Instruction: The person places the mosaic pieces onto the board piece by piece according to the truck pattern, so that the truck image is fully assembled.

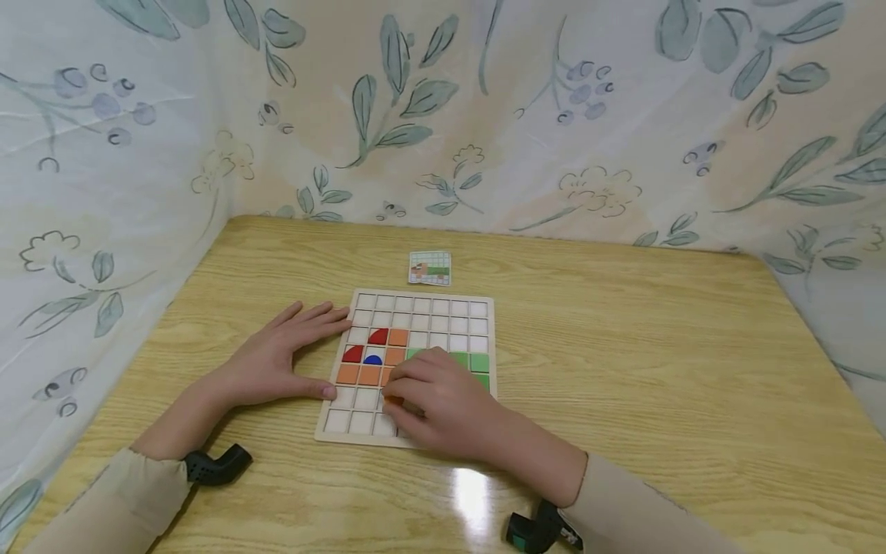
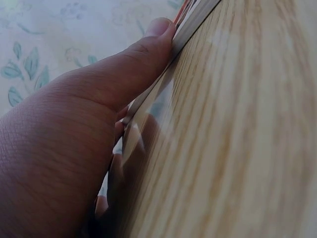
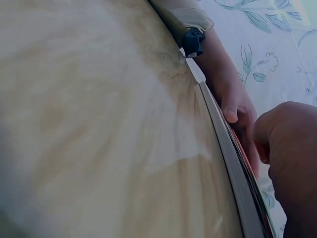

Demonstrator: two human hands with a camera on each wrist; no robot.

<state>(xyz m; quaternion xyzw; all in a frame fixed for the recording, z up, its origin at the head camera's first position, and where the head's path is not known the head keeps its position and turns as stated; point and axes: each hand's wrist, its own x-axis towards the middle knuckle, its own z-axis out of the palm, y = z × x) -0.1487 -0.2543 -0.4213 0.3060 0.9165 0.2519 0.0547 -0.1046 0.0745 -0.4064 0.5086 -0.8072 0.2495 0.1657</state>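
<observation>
A wooden grid board (image 1: 408,444) lies on the table, with square tiles in several of its cells. Red quarter-round tiles (image 1: 353,354), a white tile with a blue half-circle (image 1: 374,359), orange tiles (image 1: 348,374) and green tiles (image 1: 479,362) show. My left hand (image 1: 277,362) is spread along the board's left edge, its thumb (image 2: 158,29) touching the rim. Over the lower middle of the board, my right hand (image 1: 443,400) pinches a small orange tile (image 1: 393,400) between thumb and fingers. That hand hides several cells and most of the tile.
A small pattern card (image 1: 430,268) with a coloured grid picture lies behind the board. The wooden table (image 1: 623,331) extends to both sides. Leaf-patterned cloth (image 1: 484,154) hangs along the back and sides. Each wrist carries a black device (image 1: 218,465).
</observation>
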